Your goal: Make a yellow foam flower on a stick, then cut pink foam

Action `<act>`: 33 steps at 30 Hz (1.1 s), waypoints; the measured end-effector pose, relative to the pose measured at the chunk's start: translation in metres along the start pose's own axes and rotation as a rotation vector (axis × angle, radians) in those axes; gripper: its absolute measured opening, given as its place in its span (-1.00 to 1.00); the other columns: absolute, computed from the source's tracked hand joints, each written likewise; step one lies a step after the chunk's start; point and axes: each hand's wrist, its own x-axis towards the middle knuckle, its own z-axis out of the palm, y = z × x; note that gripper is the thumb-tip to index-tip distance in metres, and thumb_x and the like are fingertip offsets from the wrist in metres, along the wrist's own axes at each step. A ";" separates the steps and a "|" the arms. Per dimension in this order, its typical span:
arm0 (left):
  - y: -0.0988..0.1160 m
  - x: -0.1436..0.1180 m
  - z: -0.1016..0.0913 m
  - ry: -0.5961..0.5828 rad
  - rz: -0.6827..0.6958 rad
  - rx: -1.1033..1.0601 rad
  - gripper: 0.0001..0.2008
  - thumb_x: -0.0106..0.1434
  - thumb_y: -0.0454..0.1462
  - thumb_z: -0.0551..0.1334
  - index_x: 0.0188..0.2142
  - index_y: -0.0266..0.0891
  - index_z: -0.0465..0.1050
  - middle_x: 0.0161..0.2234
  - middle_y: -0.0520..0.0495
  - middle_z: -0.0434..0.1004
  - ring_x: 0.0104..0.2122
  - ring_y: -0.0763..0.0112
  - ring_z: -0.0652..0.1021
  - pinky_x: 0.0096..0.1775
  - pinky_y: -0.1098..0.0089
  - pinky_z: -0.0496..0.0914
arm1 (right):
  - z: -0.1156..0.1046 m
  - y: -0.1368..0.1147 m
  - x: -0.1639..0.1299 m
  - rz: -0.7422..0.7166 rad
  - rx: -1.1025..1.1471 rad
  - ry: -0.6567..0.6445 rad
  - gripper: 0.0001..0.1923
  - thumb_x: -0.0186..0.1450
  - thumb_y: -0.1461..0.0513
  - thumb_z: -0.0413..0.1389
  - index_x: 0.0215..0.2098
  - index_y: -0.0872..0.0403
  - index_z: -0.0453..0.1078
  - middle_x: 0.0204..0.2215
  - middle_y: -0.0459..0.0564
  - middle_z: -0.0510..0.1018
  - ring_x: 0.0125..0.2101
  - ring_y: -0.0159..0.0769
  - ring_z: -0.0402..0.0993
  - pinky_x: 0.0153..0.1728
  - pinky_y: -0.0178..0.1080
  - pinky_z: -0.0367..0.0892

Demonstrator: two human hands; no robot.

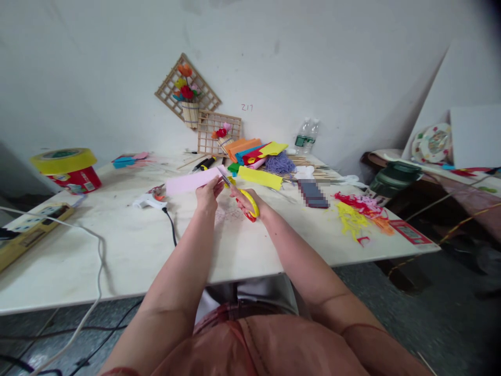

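Over the middle of the white table, my left hand is closed on a pink strip of paper that stretches out to the left. My right hand grips scissors with yellow and red handles. Their blades meet the right end of the pink strip, close to my left fingertips; whether they are cutting into it I cannot tell. Just beyond the scissors lies a yellow strip. Rolled coloured sheets and a bundle of purple strands are behind it.
A white glue gun with a black cord lies left. Farther left are a power strip and a red bucket topped by yellow tape. Rightward are a phone, shredded scraps and a dark green jar. Bamboo lattices lean behind.
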 end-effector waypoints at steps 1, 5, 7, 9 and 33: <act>0.000 0.000 0.000 -0.003 0.001 -0.004 -0.81 -0.07 -0.37 0.31 -0.38 -0.36 0.47 -0.43 -0.11 0.55 -0.50 0.47 0.53 -0.41 0.47 0.43 | 0.000 0.001 0.001 -0.001 0.001 0.000 -0.44 0.16 -0.18 -0.02 -0.28 0.16 0.30 -0.75 -0.23 0.08 -0.79 -0.59 -0.04 -0.78 -0.45 -0.07; 0.001 -0.001 0.001 -0.015 0.001 -0.021 -0.83 -0.06 -0.37 0.30 -0.40 -0.35 0.47 -0.44 -0.11 0.55 -0.50 0.47 0.53 -0.39 0.47 0.44 | -0.001 0.003 0.003 -0.014 0.000 -0.003 -0.41 0.13 -0.20 -0.02 -0.28 0.17 0.29 -0.74 -0.24 0.08 -0.79 -0.59 -0.04 -0.78 -0.45 -0.08; 0.002 -0.001 0.002 -0.019 -0.004 -0.028 -0.85 -0.05 -0.37 0.28 -0.41 -0.35 0.46 -0.45 -0.11 0.54 -0.49 0.46 0.54 -0.40 0.47 0.43 | -0.001 0.004 0.004 -0.008 0.012 -0.005 -0.40 0.12 -0.21 -0.02 -0.28 0.16 0.29 -0.74 -0.24 0.07 -0.79 -0.60 -0.04 -0.78 -0.46 -0.09; 0.002 -0.002 0.003 -0.015 -0.010 -0.035 -0.87 -0.04 -0.37 0.27 -0.42 -0.36 0.45 -0.46 -0.11 0.54 -0.50 0.46 0.54 -0.42 0.48 0.43 | -0.001 0.004 0.005 0.003 0.028 -0.002 -0.40 0.11 -0.22 -0.01 -0.29 0.15 0.28 -0.74 -0.24 0.06 -0.79 -0.60 -0.04 -0.78 -0.46 -0.10; -0.002 0.000 0.003 0.037 0.024 -0.057 -0.86 -0.09 -0.41 0.28 -0.44 -0.37 0.44 -0.48 -0.10 0.53 -0.50 0.45 0.54 -0.36 0.45 0.45 | -0.001 0.009 0.004 0.007 0.062 -0.027 -0.47 0.16 -0.18 -0.03 -0.29 0.13 0.26 -0.76 -0.26 0.07 -0.81 -0.60 -0.08 -0.81 -0.47 -0.09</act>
